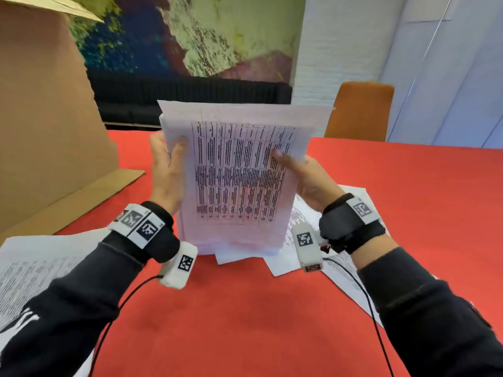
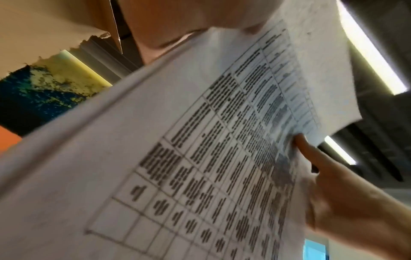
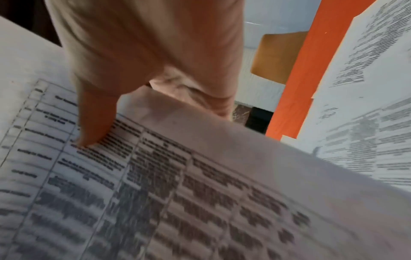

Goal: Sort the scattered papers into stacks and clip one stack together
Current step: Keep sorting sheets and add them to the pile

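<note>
**Stack up on edge, both hands on it**

Red table [image 1: 245, 308]; cardboard box [image 1: 40, 118] at left edge; one orange chair [image 1: 359, 112] at far edge; paper stack [image 1: 236, 172] upright mid-table, left hand [image 1: 166, 170] and right hand [image 1: 307, 178] gripping its sides; loose sheets [image 1: 340, 268] right, more papers [image 1: 27, 268] near-left corner.

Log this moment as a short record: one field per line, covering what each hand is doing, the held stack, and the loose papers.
left hand: grips the stack's left edge
right hand: grips the right edge, thumb on the front sheet
paper stack: held upright, lower edge on the red table, table-printed page facing the camera
loose papers: lying at left and right
clip: none visible
</note>
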`<state>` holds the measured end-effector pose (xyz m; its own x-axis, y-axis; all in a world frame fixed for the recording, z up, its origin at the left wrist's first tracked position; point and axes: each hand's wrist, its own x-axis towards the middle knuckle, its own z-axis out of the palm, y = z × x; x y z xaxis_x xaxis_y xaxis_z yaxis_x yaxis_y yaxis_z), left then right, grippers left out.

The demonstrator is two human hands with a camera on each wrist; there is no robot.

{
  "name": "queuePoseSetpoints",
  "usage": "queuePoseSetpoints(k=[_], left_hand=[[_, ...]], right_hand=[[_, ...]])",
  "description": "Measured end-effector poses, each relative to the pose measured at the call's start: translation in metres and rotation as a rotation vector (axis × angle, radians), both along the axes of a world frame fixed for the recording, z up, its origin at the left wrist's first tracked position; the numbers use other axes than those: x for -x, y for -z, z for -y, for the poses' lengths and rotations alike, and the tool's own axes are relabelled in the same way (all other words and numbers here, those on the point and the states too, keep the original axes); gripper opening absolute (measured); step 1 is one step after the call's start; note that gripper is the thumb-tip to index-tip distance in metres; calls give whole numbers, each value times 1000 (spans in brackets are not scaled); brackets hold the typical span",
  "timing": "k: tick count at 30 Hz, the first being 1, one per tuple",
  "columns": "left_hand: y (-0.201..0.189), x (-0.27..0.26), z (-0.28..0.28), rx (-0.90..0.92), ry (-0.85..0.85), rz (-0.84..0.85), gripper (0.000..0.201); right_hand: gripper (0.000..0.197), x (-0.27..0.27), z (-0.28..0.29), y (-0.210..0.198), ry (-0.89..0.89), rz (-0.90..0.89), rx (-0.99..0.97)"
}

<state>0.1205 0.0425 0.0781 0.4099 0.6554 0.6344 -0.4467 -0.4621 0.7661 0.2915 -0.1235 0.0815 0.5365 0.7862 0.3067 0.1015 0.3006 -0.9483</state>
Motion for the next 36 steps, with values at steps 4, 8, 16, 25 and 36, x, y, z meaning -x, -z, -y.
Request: queuePoseSetpoints(k=[4,8,16,25,36], left_hand=[[0,-11,19,-156,-99,-47,23],[-30,-13,26,-197,-155,72,22],[39,-5,0,101,-41,-106,31],[25,-15,-3,183,-234,53,13],[18,-4,3,143,-129,30,27]], right_hand=[[40,12,-11,-1,108,-58,-61],[29,11,-12,-26,134,-38,-185],[52,-2,5,25,10,53,141],[38,7,-9,26,64,-6,57],[41,11,-19,15,108,-4,-48]])
